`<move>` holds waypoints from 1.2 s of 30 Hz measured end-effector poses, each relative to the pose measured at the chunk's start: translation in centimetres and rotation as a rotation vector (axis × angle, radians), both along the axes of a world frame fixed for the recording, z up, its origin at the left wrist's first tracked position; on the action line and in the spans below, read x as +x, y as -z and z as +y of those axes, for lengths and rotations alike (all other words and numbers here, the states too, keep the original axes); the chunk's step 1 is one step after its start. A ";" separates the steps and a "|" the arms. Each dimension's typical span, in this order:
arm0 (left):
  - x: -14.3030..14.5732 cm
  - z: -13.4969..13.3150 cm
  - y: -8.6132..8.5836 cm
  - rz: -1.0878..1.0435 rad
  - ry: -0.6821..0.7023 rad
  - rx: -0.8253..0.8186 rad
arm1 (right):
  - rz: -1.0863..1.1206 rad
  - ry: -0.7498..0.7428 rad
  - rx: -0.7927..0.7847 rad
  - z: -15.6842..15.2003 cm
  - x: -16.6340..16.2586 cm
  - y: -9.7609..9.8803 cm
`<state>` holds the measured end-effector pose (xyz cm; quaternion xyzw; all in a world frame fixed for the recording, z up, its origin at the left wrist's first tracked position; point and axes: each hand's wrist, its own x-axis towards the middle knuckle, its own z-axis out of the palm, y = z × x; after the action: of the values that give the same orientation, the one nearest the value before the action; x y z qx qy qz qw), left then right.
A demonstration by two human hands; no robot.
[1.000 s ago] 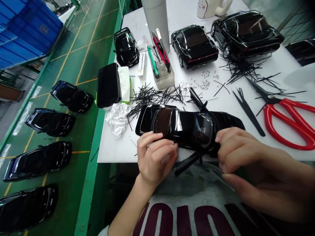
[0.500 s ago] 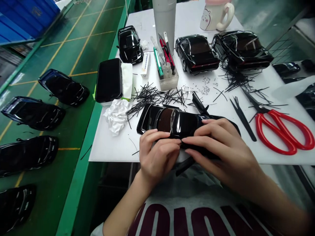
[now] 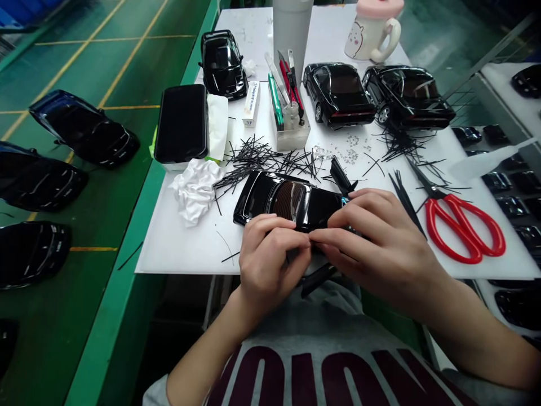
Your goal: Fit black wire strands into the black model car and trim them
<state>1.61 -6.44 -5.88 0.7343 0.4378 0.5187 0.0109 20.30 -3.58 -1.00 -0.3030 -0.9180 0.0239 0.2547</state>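
A glossy black model car (image 3: 319,207) lies crosswise at the table's near edge, its far door (image 3: 341,176) swung out. A similar dark panel (image 3: 316,279) juts out below my fingers on the near side. My left hand (image 3: 274,254) is closed at the car's near side, index finger along its edge. From the right, my right hand (image 3: 376,234) wraps over the body with fingers bent. The fingertips of both hands meet at the near upper edge. Any small piece pinched there is hidden.
Red-handled scissors (image 3: 465,228) and black tweezers (image 3: 408,203) lie right. Behind the car are black strips (image 3: 266,163), a tool holder (image 3: 292,138) and two model cars (image 3: 340,96). Crumpled tissue (image 3: 194,192) and a phone (image 3: 181,124) sit left. More cars (image 3: 84,129) stand on the green surface.
The camera view has shifted slightly. My right hand's fingers are drawn in closer to my left fingertips. Both hands remain at the car's near side.
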 end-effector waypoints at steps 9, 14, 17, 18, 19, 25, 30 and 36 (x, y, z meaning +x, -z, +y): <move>0.0 -0.1 0.1 -0.010 0.009 -0.003 | 0.066 -0.113 0.065 0.7 0.7 0.7; -0.1 -0.1 0.5 -0.044 0.022 -0.004 | 0.105 -0.138 0.090 1.0 0.7 0.9; -0.4 -0.2 0.7 -0.103 0.075 -0.037 | 0.115 -0.178 0.062 1.3 1.1 1.0; -0.6 -0.3 0.8 -0.121 0.084 -0.051 | 0.107 -0.197 0.051 1.4 1.3 0.9; -0.7 -0.3 0.8 -0.135 0.086 -0.062 | 0.089 -0.217 0.044 1.5 1.5 0.9; -0.9 -0.5 0.6 -0.059 0.049 -0.072 | -0.140 -0.297 0.088 2.0 1.9 -0.1; -0.8 -0.5 0.5 0.001 0.029 -0.086 | -0.235 -0.284 0.090 1.9 1.4 -0.3; -0.6 -0.6 0.5 0.031 0.004 -0.083 | -0.276 -0.250 0.017 1.7 1.3 -0.2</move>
<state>0.97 -7.04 -6.37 0.7421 0.4576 0.4885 0.0357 21.61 -1.90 -0.80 -0.1846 -0.9750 0.0056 0.1238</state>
